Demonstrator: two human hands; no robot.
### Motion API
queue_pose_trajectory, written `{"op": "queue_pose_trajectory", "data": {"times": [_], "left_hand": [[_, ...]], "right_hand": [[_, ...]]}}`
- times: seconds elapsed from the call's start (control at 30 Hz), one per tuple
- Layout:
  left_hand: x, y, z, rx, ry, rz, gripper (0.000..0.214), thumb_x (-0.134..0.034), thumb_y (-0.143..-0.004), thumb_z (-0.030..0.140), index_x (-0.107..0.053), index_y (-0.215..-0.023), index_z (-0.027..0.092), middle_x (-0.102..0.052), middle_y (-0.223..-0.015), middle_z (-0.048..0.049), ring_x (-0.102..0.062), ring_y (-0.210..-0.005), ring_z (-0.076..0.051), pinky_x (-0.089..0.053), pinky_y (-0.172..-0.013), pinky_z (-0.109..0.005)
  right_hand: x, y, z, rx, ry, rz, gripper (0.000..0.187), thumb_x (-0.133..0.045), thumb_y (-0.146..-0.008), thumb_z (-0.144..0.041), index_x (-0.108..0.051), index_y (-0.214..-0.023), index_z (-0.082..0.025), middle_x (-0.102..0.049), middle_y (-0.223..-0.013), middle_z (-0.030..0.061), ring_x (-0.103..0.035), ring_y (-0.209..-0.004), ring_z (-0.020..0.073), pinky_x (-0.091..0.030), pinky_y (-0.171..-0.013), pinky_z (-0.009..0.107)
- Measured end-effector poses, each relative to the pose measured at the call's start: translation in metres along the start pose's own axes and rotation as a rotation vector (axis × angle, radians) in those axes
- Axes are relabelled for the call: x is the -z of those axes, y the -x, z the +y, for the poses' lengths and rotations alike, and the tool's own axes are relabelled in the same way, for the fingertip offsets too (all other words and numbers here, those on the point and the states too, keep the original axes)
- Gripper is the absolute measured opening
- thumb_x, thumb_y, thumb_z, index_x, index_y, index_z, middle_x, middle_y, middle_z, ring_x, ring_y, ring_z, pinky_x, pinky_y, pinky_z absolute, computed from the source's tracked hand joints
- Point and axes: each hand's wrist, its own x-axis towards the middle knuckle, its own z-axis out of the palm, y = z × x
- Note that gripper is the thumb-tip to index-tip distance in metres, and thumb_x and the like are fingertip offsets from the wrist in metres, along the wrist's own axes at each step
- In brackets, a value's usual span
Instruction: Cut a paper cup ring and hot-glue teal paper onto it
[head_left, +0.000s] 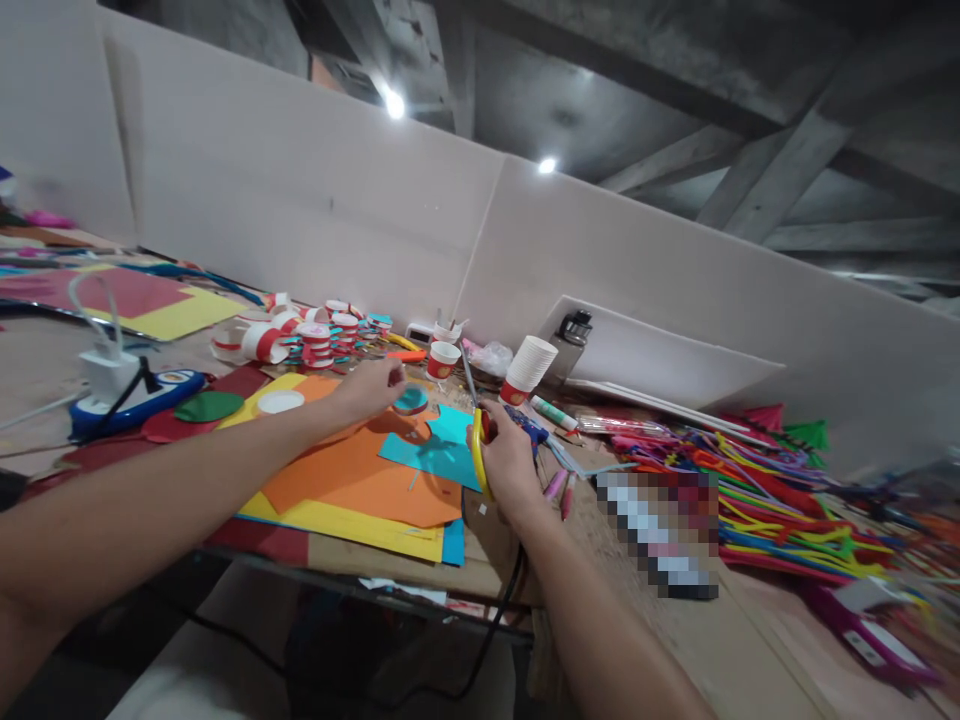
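Observation:
My right hand (508, 460) is closed round the yellow handle of a pair of scissors (475, 430), whose blades point up and away. My left hand (375, 385) reaches forward with its fingers pinched on a small round teal piece (411, 400). Both hands hover over a stack of coloured paper: a teal sheet (439, 450) on top of an orange sheet (360, 480), with yellow paper (352, 522) under them.
Rolls of red-and-white tape (315, 340) and small paper cups (442, 358) stand at the back by the white wall. A stack of white cups (529, 366) sits near a bundle of coloured pipe cleaners (757, 490) on the right. A white charger (105, 372) and blue object lie left.

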Motion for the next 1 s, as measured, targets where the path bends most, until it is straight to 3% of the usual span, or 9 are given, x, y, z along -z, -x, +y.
{"op": "queue_pose_trajectory", "data": {"times": [0.17,0.33,0.53,0.73,0.87,1.0], "left_hand": [[-0.005,0.012,0.018,0.115,0.496,-0.177,0.009,-0.056,-0.08,0.025,-0.055,-0.08,0.016,-0.06,-0.07,-0.001,-0.06,-0.053,-0.013,-0.049,-0.047,-0.024],[-0.018,0.022,0.025,0.004,0.559,-0.211,0.017,-0.06,-0.078,0.031,-0.055,-0.086,0.016,-0.056,-0.078,-0.0009,-0.06,-0.063,-0.015,-0.05,-0.042,-0.023],[-0.018,0.029,0.036,-0.048,0.589,-0.227,0.025,-0.062,-0.08,0.036,-0.055,-0.095,0.017,-0.059,-0.083,-0.0027,-0.059,-0.069,-0.016,-0.05,-0.045,-0.023],[-0.018,0.033,0.042,-0.02,0.884,-0.404,0.038,-0.071,-0.078,0.043,-0.056,-0.101,0.017,-0.061,-0.084,-0.0027,-0.06,-0.072,-0.014,-0.051,-0.055,-0.023],[-0.017,0.036,0.041,0.022,1.12,-0.544,0.041,-0.066,-0.082,0.051,-0.063,-0.103,0.016,-0.063,-0.094,-0.0063,-0.062,-0.081,-0.017,-0.056,-0.068,-0.032],[-0.015,0.04,0.043,0.06,1.263,-0.685,0.042,-0.066,-0.084,0.046,-0.064,-0.114,0.018,-0.065,-0.104,-0.0096,-0.065,-0.091,-0.022,-0.057,-0.075,-0.039]], "right_hand": [[-0.003,0.003,-0.007,-0.07,-0.198,-0.042,0.046,-0.06,-0.081,-0.041,-0.062,-0.12,-0.018,-0.069,-0.085,0.0049,-0.063,-0.073,0.0192,-0.052,-0.071,0.032],[-0.008,0.006,-0.009,-0.109,-0.397,-0.082,0.05,-0.06,-0.083,-0.048,-0.058,-0.124,-0.019,-0.064,-0.077,0.0007,-0.058,-0.063,0.0148,-0.049,-0.057,0.026],[-0.008,0.008,-0.012,-0.098,-0.318,-0.091,0.04,-0.063,-0.077,-0.04,-0.065,-0.112,-0.02,-0.061,-0.068,-0.0019,-0.053,-0.058,0.014,-0.044,-0.053,0.024],[-0.006,0.009,-0.017,-0.05,-0.321,-0.054,0.034,-0.06,-0.072,-0.027,-0.067,-0.104,-0.019,-0.064,-0.071,-0.0007,-0.057,-0.064,0.0153,-0.045,-0.058,0.025],[-0.003,0.01,-0.018,-0.076,-0.469,-0.048,0.037,-0.061,-0.071,-0.024,-0.064,-0.108,-0.019,-0.07,-0.084,0.002,-0.064,-0.076,0.0174,-0.051,-0.069,0.028],[-0.004,0.01,-0.018,-0.086,-0.556,-0.015,0.041,-0.062,-0.072,-0.024,-0.062,-0.113,-0.02,-0.071,-0.09,0.0034,-0.066,-0.08,0.0181,-0.053,-0.073,0.029]]}}
